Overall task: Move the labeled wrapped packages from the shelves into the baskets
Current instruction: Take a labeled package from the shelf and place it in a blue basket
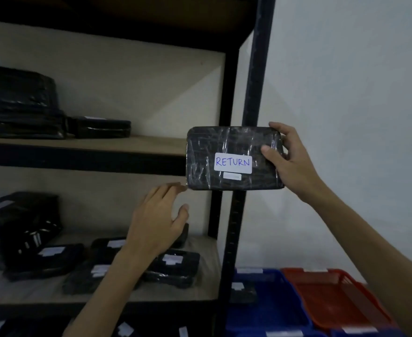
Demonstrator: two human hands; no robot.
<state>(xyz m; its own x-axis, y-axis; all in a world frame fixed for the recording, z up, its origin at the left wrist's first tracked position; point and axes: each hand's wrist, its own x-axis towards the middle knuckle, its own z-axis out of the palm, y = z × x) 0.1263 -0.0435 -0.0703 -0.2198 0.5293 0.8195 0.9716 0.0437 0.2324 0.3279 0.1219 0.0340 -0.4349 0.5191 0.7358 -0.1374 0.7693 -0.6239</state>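
Shelving (253,69) of dark metal and pale boards is facing us. With our right hand (294,164) we are gripping the flat, round-cornered package (224,144) by its right end, long axis running level, glossy crinkled wrap and RETURN label (232,162) turned toward us. Our left hand (156,222) is hovering open, fingers spread, just beside its lower left corner. Behind, similar packages (173,266) are lying on the boards.

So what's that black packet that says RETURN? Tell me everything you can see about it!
The packet is a flat, dark rectangle with rounded corners, wrapped in shiny, crinkled clear film. A white label on its front reads RETURN in blue handwriting, with a smaller pale sticker below. The right hand grips its right end, holding it up facing the camera. The left hand reaches toward its lower left corner; contact is unclear.
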